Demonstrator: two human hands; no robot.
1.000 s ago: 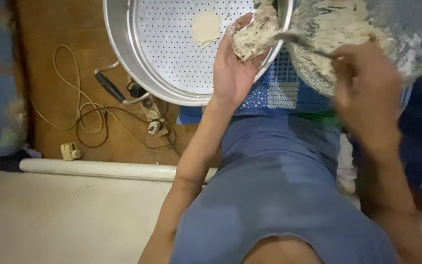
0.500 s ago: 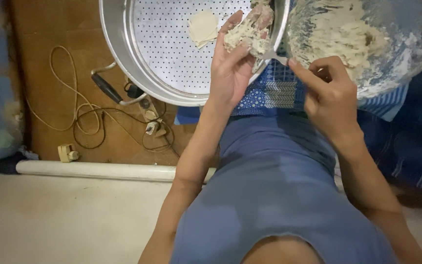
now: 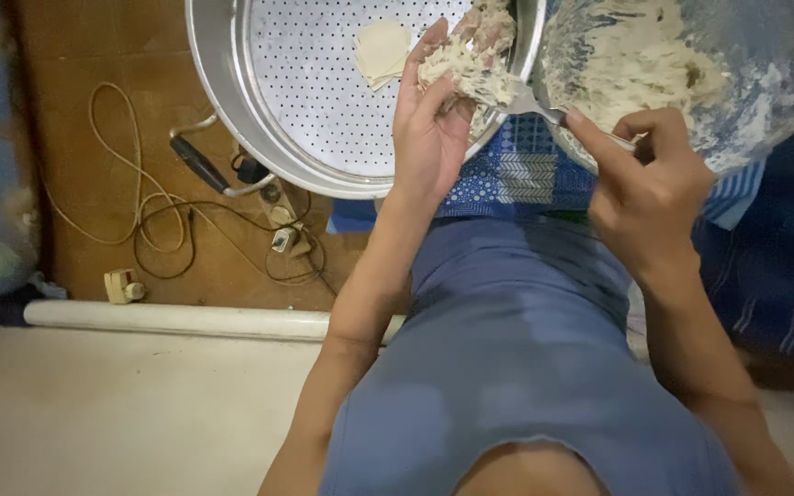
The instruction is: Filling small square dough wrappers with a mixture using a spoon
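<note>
**Mia:** What is the left hand doing?

**Sam:** It is near the top middle of the frame. It is cupped, palm up, and it holds a lump of pale filling on its fingers. I think there is a thin wrapper under the lump, but the view is too blurry to be sure.

**Mia:** And the right hand?

**Sam:** It is on the right side of the frame. Its fingers are closed around the handle of a metal spoon. The spoon's tip touches the lump in the left hand.

**Mia:** What is under the left hand?

**Sam:** A big round steamer tray with lots of little holes. It fills the top middle of the frame. One flat dough square lies in it, just beside the left fingers.

**Mia:** What is in the upper right?

**Sam:** A bowl smeared with the same pale mix. It sits just above the right hand, on a blue patterned cloth.

**Mia:** And on the left?

**Sam:** A tangled cord lies on the brown floor, with a white pipe below it.
</note>
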